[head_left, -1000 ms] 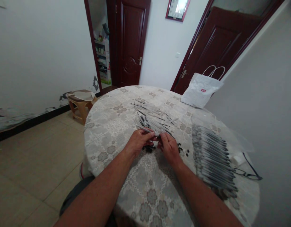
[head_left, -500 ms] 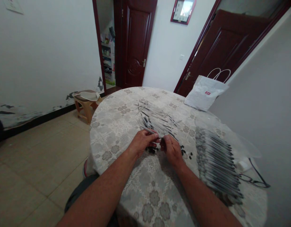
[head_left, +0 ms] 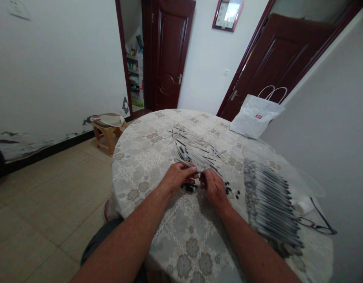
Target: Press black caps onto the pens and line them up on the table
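Note:
A slim grey pen-like stick (head_left: 183, 161) is pinched in my left hand (head_left: 180, 176), slanting up and left from the fingertips. My right hand (head_left: 213, 186) is closed with its fingertips at the stick's near end; what sits between them is too small to make out. Beyond both hands lies a loose pile of thin grey and black sticks (head_left: 196, 145). Small black pieces (head_left: 189, 188) lie below my left hand, partly hidden by it, and more black pieces (head_left: 228, 190) are just right of my right hand.
On the right of the round table with its patterned cloth (head_left: 137, 165) lies a stacked row of dark-tipped grey sticks (head_left: 272, 200). Glasses (head_left: 317, 225) are beside it, with clear plastic (head_left: 305, 177) behind. A white paper bag (head_left: 255, 116) stands at the back right. A stool (head_left: 106, 133) is left.
Both hands stay almost in place at the stick, with only slight finger movement. The pile and the stacked row look the same.

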`<state>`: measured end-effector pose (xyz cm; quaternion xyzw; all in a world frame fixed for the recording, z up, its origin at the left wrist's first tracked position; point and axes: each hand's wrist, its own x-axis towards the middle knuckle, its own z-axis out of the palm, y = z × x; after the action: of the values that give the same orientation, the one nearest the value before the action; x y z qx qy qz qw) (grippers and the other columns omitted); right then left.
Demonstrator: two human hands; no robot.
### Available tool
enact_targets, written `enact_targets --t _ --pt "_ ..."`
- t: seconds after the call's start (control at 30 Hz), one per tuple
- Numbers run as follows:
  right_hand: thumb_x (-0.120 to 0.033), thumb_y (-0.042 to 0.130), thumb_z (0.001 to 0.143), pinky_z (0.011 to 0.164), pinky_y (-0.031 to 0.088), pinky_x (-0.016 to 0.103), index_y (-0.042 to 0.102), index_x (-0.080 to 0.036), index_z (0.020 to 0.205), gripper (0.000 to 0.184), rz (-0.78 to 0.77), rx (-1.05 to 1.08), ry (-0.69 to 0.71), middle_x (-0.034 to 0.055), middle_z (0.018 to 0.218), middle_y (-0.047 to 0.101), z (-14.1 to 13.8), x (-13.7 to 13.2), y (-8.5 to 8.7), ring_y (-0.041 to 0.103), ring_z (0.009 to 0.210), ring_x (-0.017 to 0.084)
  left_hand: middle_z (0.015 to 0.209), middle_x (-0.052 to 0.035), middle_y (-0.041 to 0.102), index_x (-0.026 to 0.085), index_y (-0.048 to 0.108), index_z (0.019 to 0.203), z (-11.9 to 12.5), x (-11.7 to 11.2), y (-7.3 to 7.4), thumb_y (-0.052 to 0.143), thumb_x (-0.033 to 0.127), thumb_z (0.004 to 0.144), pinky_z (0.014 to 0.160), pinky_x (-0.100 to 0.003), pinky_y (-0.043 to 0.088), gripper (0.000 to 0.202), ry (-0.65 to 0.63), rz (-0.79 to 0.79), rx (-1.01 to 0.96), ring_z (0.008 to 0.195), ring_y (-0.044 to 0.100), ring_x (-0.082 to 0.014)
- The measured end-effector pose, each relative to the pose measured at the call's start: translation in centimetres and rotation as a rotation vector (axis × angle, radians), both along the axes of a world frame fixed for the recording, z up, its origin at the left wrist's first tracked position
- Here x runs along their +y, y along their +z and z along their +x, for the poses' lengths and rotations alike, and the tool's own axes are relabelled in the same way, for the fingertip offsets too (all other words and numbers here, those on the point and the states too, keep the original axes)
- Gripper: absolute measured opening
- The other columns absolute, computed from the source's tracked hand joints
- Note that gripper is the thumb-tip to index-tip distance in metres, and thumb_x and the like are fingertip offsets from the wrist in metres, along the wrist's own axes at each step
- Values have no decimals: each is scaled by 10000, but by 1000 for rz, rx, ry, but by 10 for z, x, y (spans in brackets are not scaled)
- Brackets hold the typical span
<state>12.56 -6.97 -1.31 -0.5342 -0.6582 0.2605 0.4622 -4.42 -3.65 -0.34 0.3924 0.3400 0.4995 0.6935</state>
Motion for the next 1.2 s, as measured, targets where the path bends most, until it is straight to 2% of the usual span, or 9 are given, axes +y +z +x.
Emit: enact_targets --t 0.13,0.27,0.37,0.43,0.63,0.77,0.97,1.03,1.2 --pt "-417 555 940 687 465 305 579 -215 1056 234 95 -31 -51 6 818 640 2 1 -2 602 710 181 867 -105 742 143 703 918 0 1 0 880 335 714 659 -309 591 331 13 -14 0 750 730 -207" --pt "-386 489 991 697 440 321 590 -226 940 195 113 -135 -20 18 779 627 2 0 0 593 715 191 865 -92 737 150 697 906 -1 0 0 884 362 709 674 -307 586 345 -24 -21 26 757 729 -200" --pt "-380 385 1040 661 407 324 544 -237 766 347 75 -144 15 12 684 576 1 0 0 549 650 183 859 -88 731 153 706 900 -1 0 0 880 381 714 679 -308 585 342 -43 -9 30 768 724 -198" --pt "-384 352 1051 637 398 315 522 -237 725 396 47 -109 31 4 654 559 1 1 -2 531 619 175 858 -88 729 154 707 897 -1 0 0 883 390 706 680 -314 585 351 -44 -5 25 766 721 -198" --pt "-398 515 976 681 437 290 582 -216 1015 198 110 -61 -13 -14 783 626 3 0 -4 571 684 164 827 -91 723 146 712 881 0 0 0 883 407 696 681 -326 584 362 -40 2 31 765 715 -205" --pt "-374 481 990 697 430 299 589 -223 942 192 110 -140 -18 -10 746 607 1 -2 3 576 707 176 819 -86 720 147 709 879 -1 0 1 879 388 700 689 -321 583 344 -49 -8 35 760 714 -198" --pt "-349 394 1033 636 381 310 494 -237 715 352 61 -133 3 -10 642 539 -2 -3 5 513 615 168 830 -80 717 153 705 889 -1 -2 5 874 375 712 684 -310 580 329 -57 -22 56 772 714 -196" --pt "-359 375 1043 630 380 308 492 -238 720 365 51 -108 12 -15 636 532 -1 -2 3 507 607 166 829 -79 716 155 707 881 -1 -2 6 869 375 718 685 -314 583 318 -58 -19 62 769 713 -196" --pt "-375 459 1014 679 400 302 554 -233 876 220 100 -125 -1 -18 719 567 1 -2 2 543 695 177 843 -79 724 157 712 877 0 -2 4 870 387 721 689 -314 583 319 -31 -12 61 763 714 -191"
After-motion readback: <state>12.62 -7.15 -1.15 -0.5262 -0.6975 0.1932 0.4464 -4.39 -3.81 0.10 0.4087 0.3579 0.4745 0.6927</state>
